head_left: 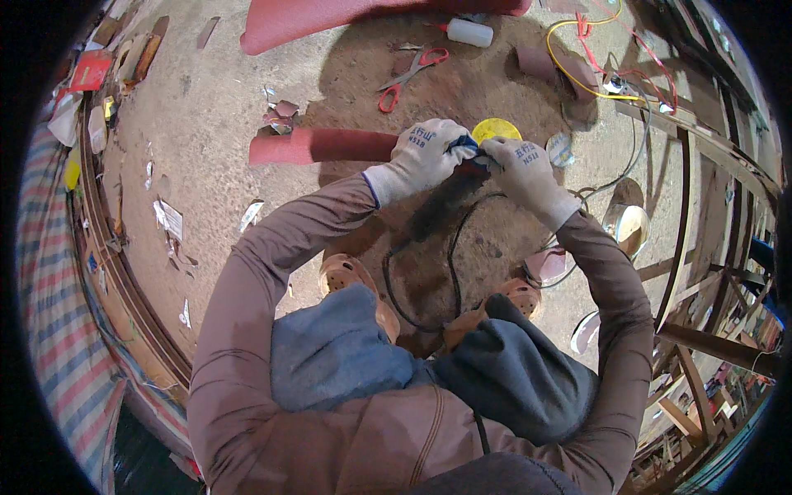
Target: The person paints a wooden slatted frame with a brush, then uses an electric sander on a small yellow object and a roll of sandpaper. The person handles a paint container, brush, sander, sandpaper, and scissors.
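My left hand and my right hand, both in pale grey work gloves with blue palms, meet in front of me. Their fingers are closed and pinched together, and whatever they hold is hidden by the gloves. A curled strip of red sheet, perhaps sandpaper, reaches up to my left hand from the left; I cannot tell if the hand grips it. Just beyond the fingertips shows a yellow disc. Below the hands, a black cord loops over the ground.
Open scissors with red handles lie beyond my hands, near a white squeeze bottle. A large red sheet is at the far edge. At the far right are a yellow cable and a brownish curled sheet. Wooden framing stands right.
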